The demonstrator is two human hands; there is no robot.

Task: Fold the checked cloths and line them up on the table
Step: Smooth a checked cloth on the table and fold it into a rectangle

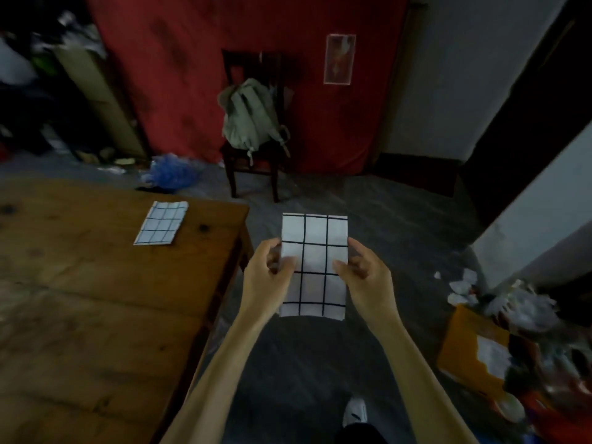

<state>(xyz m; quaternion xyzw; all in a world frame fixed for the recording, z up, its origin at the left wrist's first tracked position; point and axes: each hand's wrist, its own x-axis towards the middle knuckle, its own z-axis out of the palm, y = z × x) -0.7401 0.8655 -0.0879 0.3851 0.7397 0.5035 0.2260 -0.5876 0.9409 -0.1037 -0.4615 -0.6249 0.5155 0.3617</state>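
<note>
Head view: both hands, left hand and right hand, pinch folded checked cloth beside table.

White black-gridded cloths, brown wooden table, red backdrop, pale green backpack.

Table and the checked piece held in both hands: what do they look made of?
Table: looks like solid wood, brown with a dull sheen; grain streaks and dark knots show.
Held checked cloth: thin white woven fabric with black grid lines, it seems; it lies flat between the left hand and right hand with a crisp fold edge, so stiff paper cannot be excluded.
</note>
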